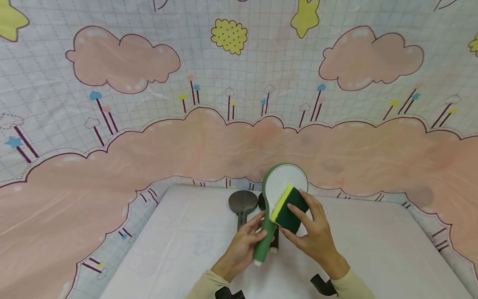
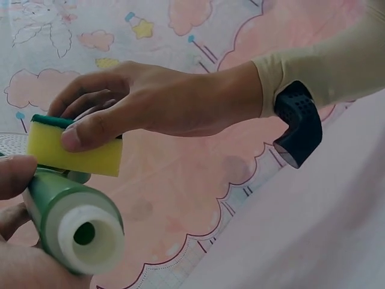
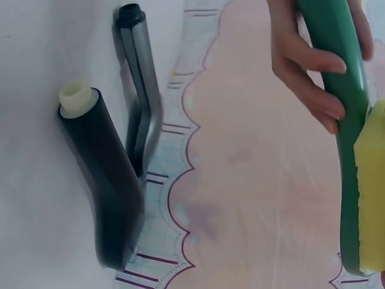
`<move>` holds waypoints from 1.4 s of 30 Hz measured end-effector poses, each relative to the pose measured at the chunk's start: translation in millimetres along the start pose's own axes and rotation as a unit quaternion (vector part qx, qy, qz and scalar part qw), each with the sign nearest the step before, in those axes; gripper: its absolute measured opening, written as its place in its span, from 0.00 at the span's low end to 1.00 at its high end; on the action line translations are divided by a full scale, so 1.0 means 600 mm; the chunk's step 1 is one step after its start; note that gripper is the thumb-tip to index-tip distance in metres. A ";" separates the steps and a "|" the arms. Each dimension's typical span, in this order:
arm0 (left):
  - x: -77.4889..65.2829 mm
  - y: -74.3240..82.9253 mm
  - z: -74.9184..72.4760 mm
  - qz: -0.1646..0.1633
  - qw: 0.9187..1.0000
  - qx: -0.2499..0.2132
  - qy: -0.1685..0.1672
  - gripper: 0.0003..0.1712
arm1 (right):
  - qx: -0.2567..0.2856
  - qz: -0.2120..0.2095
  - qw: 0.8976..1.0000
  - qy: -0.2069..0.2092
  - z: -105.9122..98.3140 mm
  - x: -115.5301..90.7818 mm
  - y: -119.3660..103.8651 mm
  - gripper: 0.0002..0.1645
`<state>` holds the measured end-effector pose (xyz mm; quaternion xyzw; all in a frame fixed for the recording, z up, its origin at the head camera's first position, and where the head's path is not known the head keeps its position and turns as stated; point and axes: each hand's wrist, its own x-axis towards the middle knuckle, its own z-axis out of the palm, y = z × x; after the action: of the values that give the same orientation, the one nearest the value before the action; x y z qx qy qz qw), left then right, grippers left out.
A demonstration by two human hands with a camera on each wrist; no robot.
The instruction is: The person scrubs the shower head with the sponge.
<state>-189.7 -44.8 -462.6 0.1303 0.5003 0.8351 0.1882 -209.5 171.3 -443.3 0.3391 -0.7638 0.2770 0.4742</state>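
A green shower head [image 1: 267, 236] with a white nozzle face [image 1: 285, 176] is held up by my left hand [image 1: 242, 245], whose fingers wrap its handle. My right hand [image 1: 317, 232] pinches a yellow and dark green sponge [image 1: 296, 209] and holds it against the lower part of the nozzle face, yellow side toward it. From the left wrist view, the thumb lies on the yellow foam [image 2: 72, 156], and the hollow white threaded end [image 2: 90, 238] of the handle points at the camera. The right wrist view shows left-hand fingers [image 3: 319, 60] around the green handle [image 3: 337, 48].
On the white table [image 1: 157, 249] lie a grey shower head [image 1: 242, 203] and a black shower head [image 3: 108, 174], the latter mostly hidden behind the green one in the head view. A cloud-patterned cloth [image 1: 224, 149] hangs behind the table.
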 end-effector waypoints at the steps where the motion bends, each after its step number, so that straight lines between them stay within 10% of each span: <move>1: 0.000 0.000 0.000 -0.001 1.000 -0.001 0.002 0.37 | -0.001 -0.001 1.000 -0.002 0.001 -0.001 -0.001 0.35; 17: 0.002 0.003 -0.001 0.013 0.999 0.001 0.049 0.36 | 0.009 -0.014 0.999 -0.034 0.013 -0.027 -0.022 0.32; 42: 0.008 -0.001 -0.006 0.017 0.999 -0.015 0.028 0.36 | 0.023 -0.047 0.994 -0.095 0.010 -0.044 -0.038 0.31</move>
<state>-195.2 -45.3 -464.9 0.1130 0.4906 0.8487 0.1618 -186.5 159.4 -467.4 0.4101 -0.7823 0.2380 0.4039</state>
